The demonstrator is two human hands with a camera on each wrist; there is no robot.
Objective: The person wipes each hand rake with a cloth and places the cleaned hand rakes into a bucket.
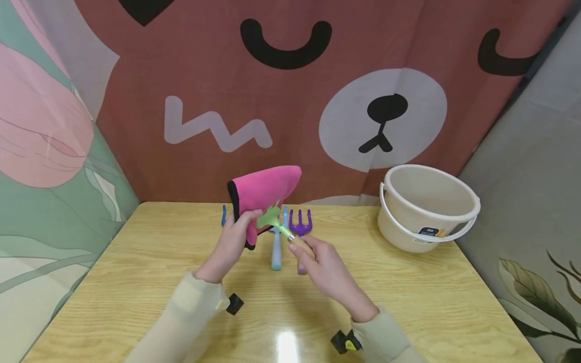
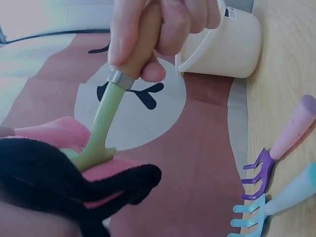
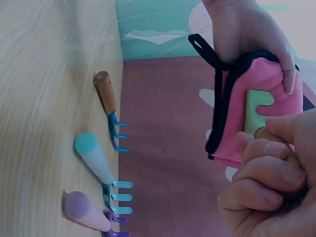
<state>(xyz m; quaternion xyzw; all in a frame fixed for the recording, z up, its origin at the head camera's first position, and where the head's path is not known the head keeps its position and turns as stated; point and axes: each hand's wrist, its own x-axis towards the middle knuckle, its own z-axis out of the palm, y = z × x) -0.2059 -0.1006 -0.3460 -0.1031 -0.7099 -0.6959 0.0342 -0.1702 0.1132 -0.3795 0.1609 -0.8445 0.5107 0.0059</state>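
My left hand [image 1: 233, 239] holds a folded pink cloth [image 1: 268, 186] with black edging, its thumb on the front. A black loop shows on the cloth [image 3: 228, 108] in the right wrist view. My right hand [image 1: 329, 267] grips the wooden handle of a small hand rake with a green head [image 1: 271, 217]. The green tines lie against the pink fabric, and the handle slants down toward my right palm. Both hands are raised over the table. In the left wrist view, the black edging [image 2: 44, 168] covers part of the green head.
On the wooden table [image 1: 136, 302] lie a purple hand rake [image 1: 300, 228], a light blue one [image 1: 276, 252] and a blue one with a brown handle [image 3: 105, 91]. A cream bucket [image 1: 397, 229] stands at the back right. Printed curtains [image 1: 204, 171] hang behind.
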